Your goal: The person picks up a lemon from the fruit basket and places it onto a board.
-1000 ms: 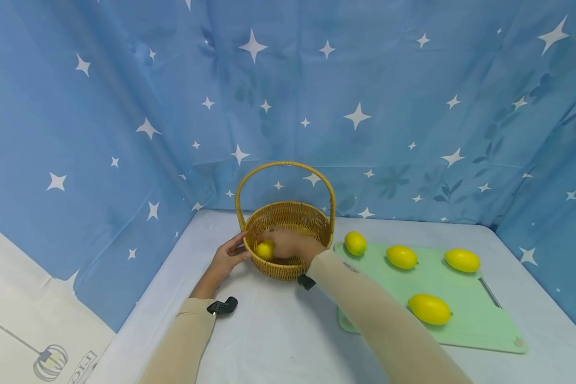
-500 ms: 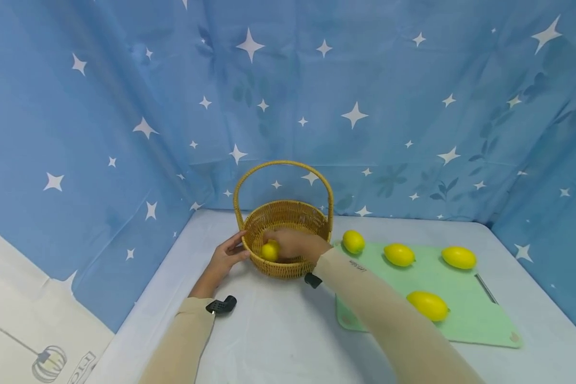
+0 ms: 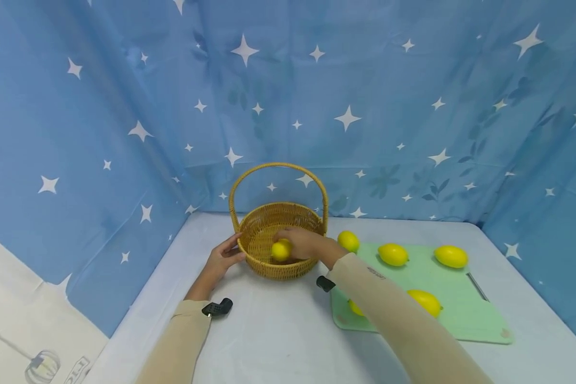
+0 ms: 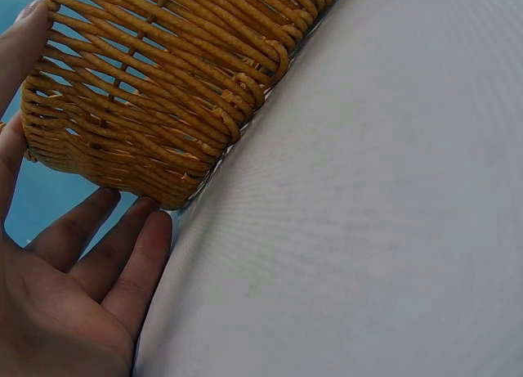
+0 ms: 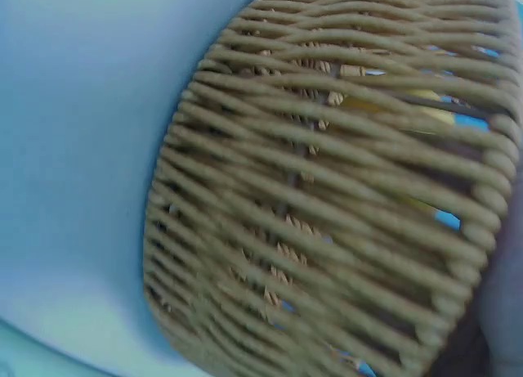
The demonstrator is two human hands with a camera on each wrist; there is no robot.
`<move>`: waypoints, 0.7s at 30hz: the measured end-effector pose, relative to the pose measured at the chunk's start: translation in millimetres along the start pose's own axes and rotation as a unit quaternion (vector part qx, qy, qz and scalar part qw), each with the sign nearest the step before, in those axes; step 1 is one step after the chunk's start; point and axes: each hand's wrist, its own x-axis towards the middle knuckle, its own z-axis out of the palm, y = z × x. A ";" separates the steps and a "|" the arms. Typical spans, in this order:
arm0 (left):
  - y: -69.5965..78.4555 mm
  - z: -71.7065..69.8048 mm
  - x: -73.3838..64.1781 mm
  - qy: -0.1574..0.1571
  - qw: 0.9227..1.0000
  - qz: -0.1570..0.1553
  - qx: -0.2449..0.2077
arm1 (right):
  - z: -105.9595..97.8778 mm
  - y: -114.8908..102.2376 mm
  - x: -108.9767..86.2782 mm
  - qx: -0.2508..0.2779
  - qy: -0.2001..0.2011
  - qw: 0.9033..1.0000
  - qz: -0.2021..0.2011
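My right hand [image 3: 300,242] reaches into a round wicker basket [image 3: 280,271] with a tall arched handle. Its fingers grip a lemon [image 3: 281,250] low inside, near the front wall. The basket's weave hides most of that hand in the right wrist view, where a bit of yellow lemon [image 5: 400,107] shows through the gaps. At the basket's left side, my left hand [image 3: 221,258] holds the rim and outer wall. In the left wrist view, the left hand [image 4: 73,287] has its thumb and index finger at the rim, while the other fingertips touch the wicker [image 4: 163,91].
Right of the basket lies a pale green cutting board [image 3: 461,314] with several lemons [image 3: 392,255] on it, one partly behind my right sleeve. A thin metal strip [image 3: 477,287] lies at its right side. A blue star-patterned curtain [image 3: 288,106] hangs behind the white table [image 3: 269,330].
My right hand has shifted the lemon to the right inside the basket. My left hand stays at the rim. Another lemon now shows beside my right sleeve on the board.
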 end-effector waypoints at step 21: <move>-0.8 -1.0 -0.2 -0.003 1.000 -0.006 0.003 | -22.2 4.0 -44.9 0.025 0.065 0.997 -0.012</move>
